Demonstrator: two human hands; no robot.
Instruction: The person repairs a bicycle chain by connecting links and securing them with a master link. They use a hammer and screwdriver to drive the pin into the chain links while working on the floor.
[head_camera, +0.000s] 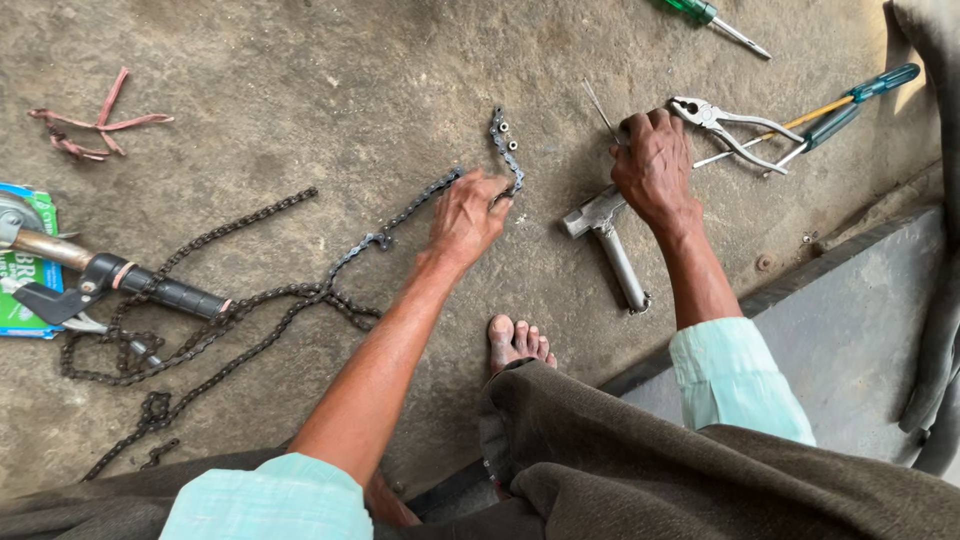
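Between the left hand (465, 215) and the right hand (652, 160) the concrete floor (330, 80) is bare, so a hand can pass there. To the right, the hammer (605, 235) lies under the right hand, and the pliers (725, 125) and two screwdrivers (850, 100) block the way beyond. To the left, the chain (300, 295) spreads in loops across the floor, with a handlebar (110, 275) over it. The upper middle floor is open. A bare foot (515, 343) stands near below.
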